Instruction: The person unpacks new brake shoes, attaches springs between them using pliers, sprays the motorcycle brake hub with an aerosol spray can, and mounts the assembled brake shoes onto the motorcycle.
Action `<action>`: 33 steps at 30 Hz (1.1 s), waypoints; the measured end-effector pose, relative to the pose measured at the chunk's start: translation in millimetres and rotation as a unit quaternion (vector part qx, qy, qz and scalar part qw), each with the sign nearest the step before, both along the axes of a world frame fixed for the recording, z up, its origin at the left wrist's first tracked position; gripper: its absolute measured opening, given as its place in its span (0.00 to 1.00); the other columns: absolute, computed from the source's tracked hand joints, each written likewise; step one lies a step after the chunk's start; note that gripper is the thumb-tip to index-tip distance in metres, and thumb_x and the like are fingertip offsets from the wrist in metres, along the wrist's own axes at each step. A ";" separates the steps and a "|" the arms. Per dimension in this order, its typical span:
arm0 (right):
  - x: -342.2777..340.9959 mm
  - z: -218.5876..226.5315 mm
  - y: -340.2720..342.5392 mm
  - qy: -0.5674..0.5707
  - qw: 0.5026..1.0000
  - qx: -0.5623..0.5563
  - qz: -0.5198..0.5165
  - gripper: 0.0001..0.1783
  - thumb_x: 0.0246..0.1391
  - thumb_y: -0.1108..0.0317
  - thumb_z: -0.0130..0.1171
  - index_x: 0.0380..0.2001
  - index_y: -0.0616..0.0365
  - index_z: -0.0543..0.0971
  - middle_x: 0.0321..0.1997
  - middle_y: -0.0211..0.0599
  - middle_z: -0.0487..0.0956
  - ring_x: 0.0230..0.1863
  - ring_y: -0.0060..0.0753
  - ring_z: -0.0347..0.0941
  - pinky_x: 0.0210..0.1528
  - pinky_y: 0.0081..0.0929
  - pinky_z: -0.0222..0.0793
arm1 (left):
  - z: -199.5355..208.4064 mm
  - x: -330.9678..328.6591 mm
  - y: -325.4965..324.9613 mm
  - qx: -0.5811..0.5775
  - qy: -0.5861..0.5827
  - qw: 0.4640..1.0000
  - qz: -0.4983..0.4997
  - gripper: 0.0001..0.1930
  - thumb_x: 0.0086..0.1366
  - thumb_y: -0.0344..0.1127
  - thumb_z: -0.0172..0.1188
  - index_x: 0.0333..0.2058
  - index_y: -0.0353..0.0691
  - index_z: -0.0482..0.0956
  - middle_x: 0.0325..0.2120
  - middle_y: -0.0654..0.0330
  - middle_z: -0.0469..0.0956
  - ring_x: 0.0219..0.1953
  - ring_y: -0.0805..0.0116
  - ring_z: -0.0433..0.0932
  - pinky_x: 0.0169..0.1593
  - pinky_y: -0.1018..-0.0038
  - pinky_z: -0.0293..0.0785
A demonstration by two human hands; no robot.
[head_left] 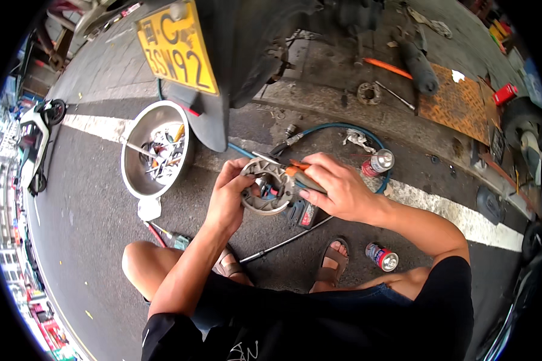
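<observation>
Above the pavement in front of me, my left hand (224, 197) grips a ring-shaped pair of brake shoes (265, 209) by its left side. My right hand (342, 189) is wrapped round pliers (309, 180) with orange and grey handles. The plier jaws reach the upper edge of the brake shoes; exactly what they pinch is too small to tell. Below the ring, a power tool with a black and red battery (307, 215) lies on the ground, partly hidden by the shoes and my right hand.
A metal bowl (126, 163) of tools stands left, beside a vehicle's rear with a yellow licence plate (183, 57). One spray can (379, 162) stands inside a blue hose's (367, 135) curve; another can (380, 257) lies near my foot. A long metal bar (283, 243) lies between my feet.
</observation>
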State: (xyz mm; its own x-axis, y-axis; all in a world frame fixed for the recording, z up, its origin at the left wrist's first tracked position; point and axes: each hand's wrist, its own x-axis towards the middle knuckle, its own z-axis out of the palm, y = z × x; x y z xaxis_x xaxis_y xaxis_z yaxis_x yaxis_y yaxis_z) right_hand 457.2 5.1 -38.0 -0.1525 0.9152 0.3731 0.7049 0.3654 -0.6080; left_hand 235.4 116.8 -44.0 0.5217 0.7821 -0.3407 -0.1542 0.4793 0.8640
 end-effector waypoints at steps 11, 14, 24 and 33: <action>-10.8 28.9 14.3 -0.076 0.986 0.151 0.009 0.26 0.43 0.67 0.69 0.50 0.46 0.80 0.46 0.32 0.75 0.38 0.34 0.73 0.34 0.31 0.75 | 2.5 -19.5 3.2 -0.096 -0.016 0.995 0.015 0.11 0.62 0.20 0.50 0.44 0.35 0.69 0.35 0.56 0.76 0.27 0.72 0.76 0.35 0.74 0.77; -13.1 22.7 15.7 -0.143 0.988 0.051 0.034 0.27 0.39 0.68 0.70 0.49 0.46 0.81 0.46 0.32 0.74 0.37 0.34 0.71 0.35 0.28 0.75 | 3.0 -18.6 0.8 -0.090 -0.006 0.996 0.012 0.11 0.62 0.20 0.50 0.44 0.35 0.69 0.35 0.56 0.76 0.27 0.72 0.76 0.35 0.74 0.77; -16.7 22.0 12.0 -0.130 0.989 0.071 0.019 0.28 0.38 0.68 0.70 0.48 0.45 0.82 0.45 0.30 0.75 0.36 0.31 0.71 0.32 0.27 0.74 | -1.9 -18.2 -3.9 -0.038 0.030 0.999 0.005 0.11 0.62 0.21 0.51 0.44 0.35 0.69 0.35 0.58 0.76 0.29 0.72 0.74 0.36 0.76 0.73; -11.8 24.1 -2.4 -0.124 0.984 0.130 0.010 0.24 0.43 0.66 0.69 0.48 0.45 0.81 0.45 0.30 0.75 0.37 0.31 0.71 0.31 0.26 0.74 | -5.0 2.0 -15.3 0.065 0.061 0.996 -0.022 0.13 0.60 0.22 0.50 0.45 0.35 0.71 0.36 0.60 0.75 0.33 0.71 0.73 0.38 0.76 0.71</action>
